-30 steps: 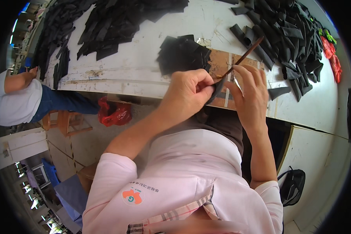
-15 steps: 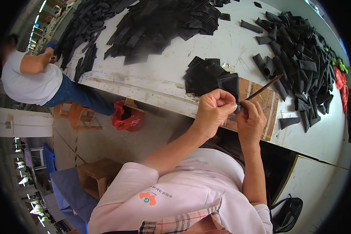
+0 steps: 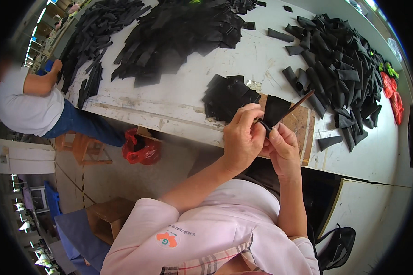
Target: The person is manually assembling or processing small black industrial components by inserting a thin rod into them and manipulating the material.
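Above the near table edge, both my hands pinch a small black fabric piece [image 3: 276, 109]. My left hand [image 3: 243, 140] is closed on its lower left edge, and the thumb and fingers of my right hand [image 3: 284, 149] grip its lower right corner. A thin brown stick [image 3: 301, 102] slants up to the right from beside the piece; its lower end is hidden, so I cannot tell what holds it. Just left of the hands lies a small stack of flat black fabric pieces [image 3: 227, 98]. Under the hands is a brown board [image 3: 300, 126] on the white table [image 3: 170, 123].
Tube-like black pieces [image 3: 335, 68] are heaped at the right, beside red plastic bags [image 3: 392, 98]. More black pieces [image 3: 170, 41] cover the far table. At the left a person in a white shirt [image 3: 30, 105] works. A red bag [image 3: 141, 149] and wooden stool [image 3: 89, 149] stand below.
The black piece has turned and now spreads flat between my hands. My right hand has moved down and left, with its thumb on the piece. The whole view has shifted slightly.
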